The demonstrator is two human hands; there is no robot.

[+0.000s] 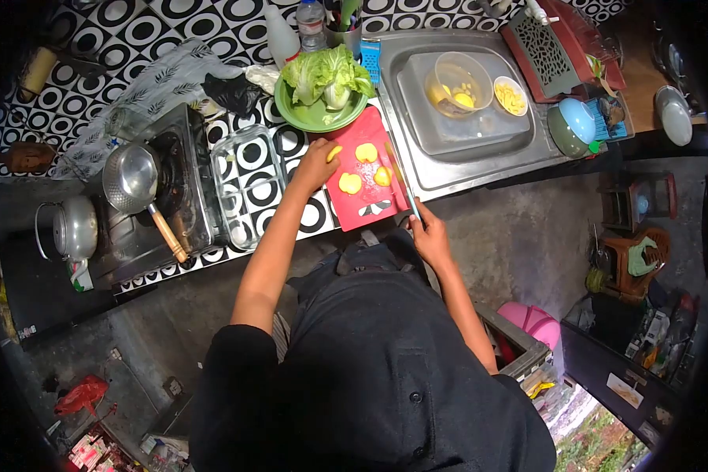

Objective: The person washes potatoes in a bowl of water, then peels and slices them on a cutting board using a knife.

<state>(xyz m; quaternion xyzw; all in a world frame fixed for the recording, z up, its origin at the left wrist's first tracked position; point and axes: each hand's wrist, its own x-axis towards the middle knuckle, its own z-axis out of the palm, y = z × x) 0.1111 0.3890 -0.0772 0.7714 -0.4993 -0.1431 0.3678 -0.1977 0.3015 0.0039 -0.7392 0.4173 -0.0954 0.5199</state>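
Observation:
My left hand [316, 167] is closed at the left edge of a red cutting board [350, 210], pinching a small yellow piece [334, 153] of fruit or vegetable. Cut yellow pieces [350, 183] lie on the board, several in all; their exact kind cannot be made out. At the board's right side, my right hand [430, 234] grips a knife [407, 189], its blade pointing away from me along the board's edge. Just beyond the board stands a green bowl [316, 119] with leafy lettuce or cabbage [337, 82] in it.
To the right is a steel sink [448, 169] holding a clear tub [480, 98] and a small cup of yellow slices [510, 96]. A glass dish [248, 185] sits left of the board. Further left are a stove, a long-handled pan [130, 177] and a kettle [75, 228].

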